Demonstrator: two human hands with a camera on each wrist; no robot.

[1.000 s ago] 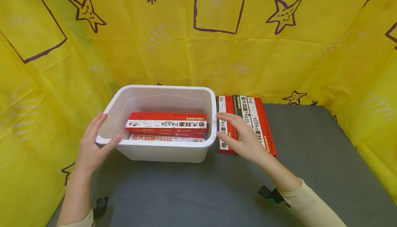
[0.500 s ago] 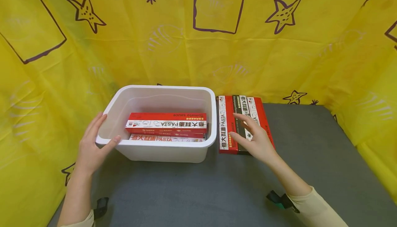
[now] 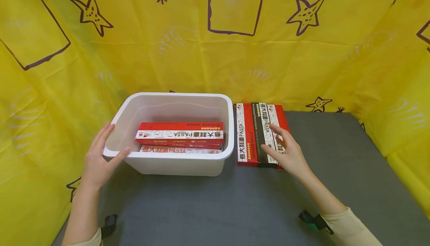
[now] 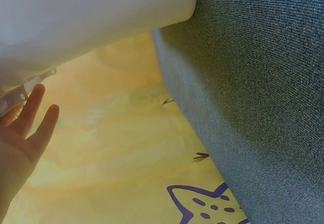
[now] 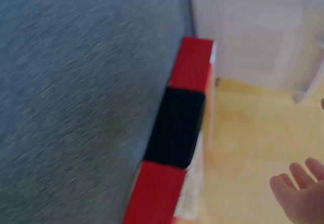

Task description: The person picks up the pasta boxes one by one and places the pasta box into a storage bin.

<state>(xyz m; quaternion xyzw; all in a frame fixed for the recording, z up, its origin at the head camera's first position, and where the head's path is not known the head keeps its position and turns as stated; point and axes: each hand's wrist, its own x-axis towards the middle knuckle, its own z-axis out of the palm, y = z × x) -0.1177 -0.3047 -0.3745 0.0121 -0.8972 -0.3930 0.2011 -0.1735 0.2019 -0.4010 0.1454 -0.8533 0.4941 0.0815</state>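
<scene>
A white plastic bin (image 3: 178,167) holds several stacked pasta boxes (image 3: 179,134), the top one red and white. My left hand (image 3: 99,158) rests at the bin's left front corner, thumb over the rim and fingers along the left side. In the left wrist view, two fingers of that hand (image 4: 33,133) extend straight beside the rim. Right of the bin, a red pasta box (image 3: 248,145), a black pasta box (image 3: 260,134) and another red pasta box (image 3: 280,113) lie side by side. Over the last two hovers my right hand (image 3: 289,154), fingers spread and holding nothing.
The boxes and bin stand on a dark grey tabletop (image 3: 201,212). A yellow cloth (image 3: 198,63) with drawn starfish hangs close behind and along both sides. The right wrist view shows the black box's end (image 5: 174,128) between two red ends.
My right hand has left the bin's right rim and moved right, over the black box to the far red one. The left hand and bin stay put.
</scene>
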